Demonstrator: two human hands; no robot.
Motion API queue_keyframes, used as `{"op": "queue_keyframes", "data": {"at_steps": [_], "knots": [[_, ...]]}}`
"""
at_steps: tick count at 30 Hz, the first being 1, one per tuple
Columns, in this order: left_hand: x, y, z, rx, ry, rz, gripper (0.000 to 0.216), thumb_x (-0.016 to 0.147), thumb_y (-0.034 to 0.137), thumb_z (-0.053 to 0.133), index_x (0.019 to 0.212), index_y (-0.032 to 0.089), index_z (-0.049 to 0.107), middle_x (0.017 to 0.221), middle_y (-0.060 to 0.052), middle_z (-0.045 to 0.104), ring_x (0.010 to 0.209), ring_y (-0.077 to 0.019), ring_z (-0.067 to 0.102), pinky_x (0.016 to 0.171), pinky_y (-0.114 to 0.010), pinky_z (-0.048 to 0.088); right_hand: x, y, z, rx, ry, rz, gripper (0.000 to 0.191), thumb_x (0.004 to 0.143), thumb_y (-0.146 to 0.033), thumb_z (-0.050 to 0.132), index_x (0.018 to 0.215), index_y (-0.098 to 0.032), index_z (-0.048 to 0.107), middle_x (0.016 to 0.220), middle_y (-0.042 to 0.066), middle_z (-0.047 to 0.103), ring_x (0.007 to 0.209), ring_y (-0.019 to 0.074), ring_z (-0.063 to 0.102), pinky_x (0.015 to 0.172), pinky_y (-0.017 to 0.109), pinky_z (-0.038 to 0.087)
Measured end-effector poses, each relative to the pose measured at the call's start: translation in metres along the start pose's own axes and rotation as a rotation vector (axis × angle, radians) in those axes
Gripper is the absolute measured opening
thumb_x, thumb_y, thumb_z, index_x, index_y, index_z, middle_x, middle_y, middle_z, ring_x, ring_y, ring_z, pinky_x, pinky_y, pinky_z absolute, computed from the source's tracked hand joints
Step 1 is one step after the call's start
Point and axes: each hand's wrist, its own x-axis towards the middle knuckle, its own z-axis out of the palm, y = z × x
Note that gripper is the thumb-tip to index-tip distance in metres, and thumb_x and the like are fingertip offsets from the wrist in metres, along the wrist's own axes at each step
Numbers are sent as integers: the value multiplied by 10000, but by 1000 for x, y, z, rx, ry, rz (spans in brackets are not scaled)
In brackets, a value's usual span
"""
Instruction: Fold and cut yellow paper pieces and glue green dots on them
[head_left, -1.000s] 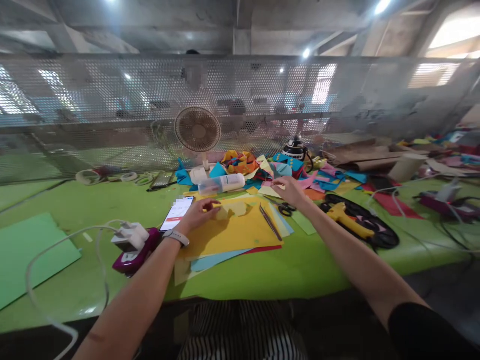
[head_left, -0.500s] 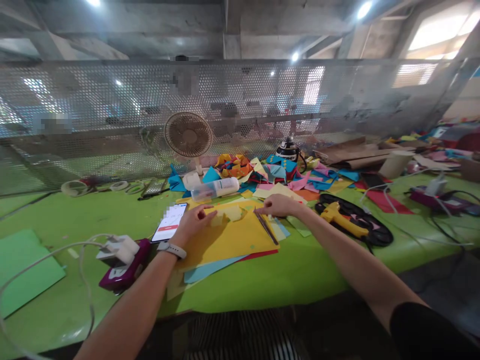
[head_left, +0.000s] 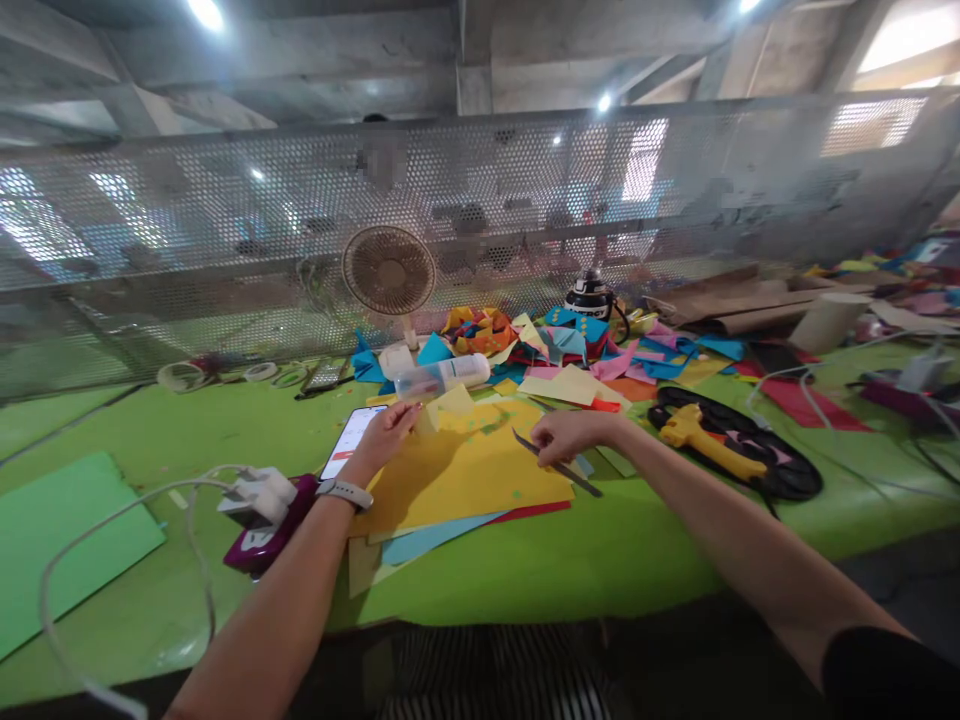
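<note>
My left hand (head_left: 384,438), with a pale watch band at the wrist, pinches the edge of a small pale yellow paper piece (head_left: 451,402). The piece is raised over a stack of yellow paper sheets (head_left: 450,480). My right hand (head_left: 564,437) is closed around dark metal tweezers (head_left: 577,478). Their thin tip points left over the sheets, and the other end sticks out to the lower right. Blue and red sheets show under the yellow stack. A lit phone (head_left: 352,440) lies beside my left hand, partly covered by it.
Folded coloured paper pieces (head_left: 555,345) are heaped at the back, by a fan (head_left: 390,270) and a plastic bottle (head_left: 465,370). A yellow glue gun (head_left: 712,450) rests on a black tray at right. A purple power strip (head_left: 251,550) with cables is at left.
My right hand has closed around the tweezers, whose tip now points left. My left fingers have come together, with the pale yellow paper more raised. The view has shifted slightly.
</note>
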Motion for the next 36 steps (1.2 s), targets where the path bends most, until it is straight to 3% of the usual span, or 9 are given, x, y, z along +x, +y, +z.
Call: {"op": "queue_keyframes", "data": {"at_steps": [4, 14, 17, 22, 26, 31, 36], "knots": [[-2, 3, 4, 38, 50, -22, 346, 789, 480, 406, 601, 195, 463, 538, 29, 425, 523, -128, 393, 489, -231, 290, 2, -1, 5, -6, -82, -13, 110, 616, -274, 584, 591, -169, 563, 543, -28, 567, 500, 105, 491, 427, 195, 300], [-2, -3, 4, 127, 166, -60, 372, 792, 471, 397, 540, 197, 393, 485, 40, 368, 490, -121, 354, 463, -238, 241, -1, 1, 0, -17, -63, 11, 251, 647, -411, 614, 678, -162, 601, 596, -9, 598, 527, 116, 546, 438, 184, 344], [-1, -5, 6, 151, 157, -51, 365, 788, 460, 404, 539, 193, 412, 489, 37, 402, 499, -121, 375, 472, -235, 249, -8, 6, -12, -47, 28, 55, 265, 660, -414, 609, 728, -159, 621, 631, 1, 623, 552, 116, 554, 472, 185, 361], [1, -7, 4, 204, 149, -70, 369, 781, 481, 401, 570, 189, 482, 515, 25, 496, 526, -138, 437, 491, -236, 274, -25, 31, -38, -171, 291, 222, 203, 707, -299, 532, 722, -124, 635, 670, 47, 642, 601, 138, 556, 498, 202, 346], [1, -8, 3, 248, 145, -96, 380, 777, 495, 395, 585, 189, 513, 513, 16, 524, 524, -149, 456, 492, -241, 280, -34, 51, -47, -224, 324, 306, 180, 681, -248, 542, 748, -129, 660, 656, 36, 657, 545, 126, 565, 478, 194, 350], [1, -8, 5, 282, 95, -99, 382, 775, 493, 388, 662, 190, 592, 578, 0, 592, 566, -165, 509, 511, -240, 310, -26, 47, -40, -327, 379, 302, 175, 663, -267, 590, 763, -153, 677, 718, 35, 679, 631, 152, 599, 529, 203, 381], [1, -9, 7, 304, 90, -108, 393, 776, 487, 392, 862, 202, 649, 665, -13, 644, 601, -182, 552, 512, -240, 332, 1, 25, -18, -500, 581, 266, 280, 779, -280, 510, 1004, -154, 619, 1075, 101, 609, 1018, 232, 525, 798, 282, 390]]}}
